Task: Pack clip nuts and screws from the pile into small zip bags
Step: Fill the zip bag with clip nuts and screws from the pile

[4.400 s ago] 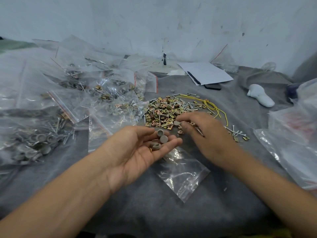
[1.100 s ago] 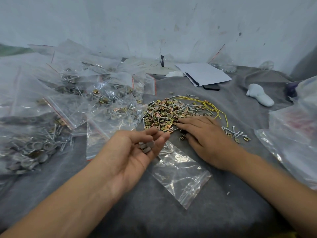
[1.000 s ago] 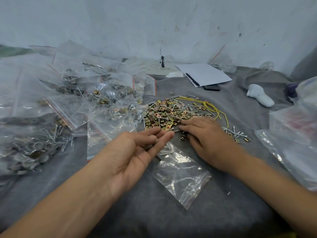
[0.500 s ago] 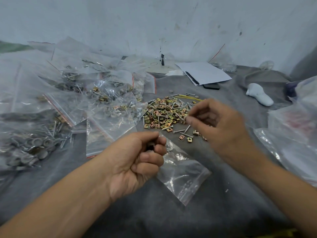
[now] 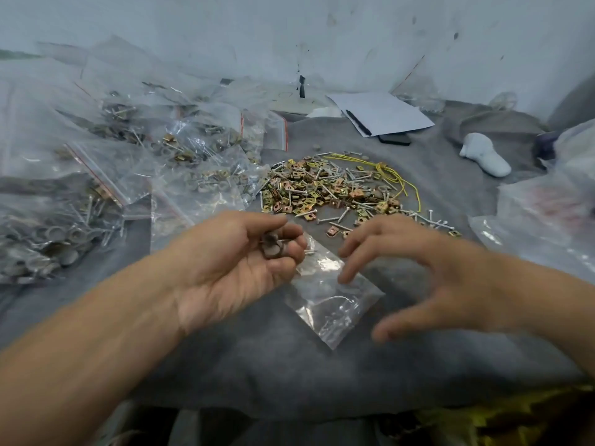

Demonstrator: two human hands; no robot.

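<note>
A pile of brass clip nuts and silver screws (image 5: 331, 191) lies on the grey cloth (image 5: 289, 365) past both hands. My left hand (image 5: 231, 265) is palm up, its fingers curled round a few small grey round parts and screws (image 5: 273, 246). A small clear zip bag (image 5: 328, 294) lies flat on the cloth between my hands, partly under the left fingertips. My right hand (image 5: 428, 278) hovers over the bag's right side with fingers spread and holds nothing.
Several filled zip bags (image 5: 128, 175) cover the left side. A yellow wire (image 5: 392, 175) lies at the pile's right edge. White paper with a pen (image 5: 380, 114), a white object (image 5: 483, 154) and more plastic bags (image 5: 547, 220) lie at the right.
My right hand has come back from the pile toward me and opened above the zip bag. My left hand has uncurled a little, showing the grey parts in it.
</note>
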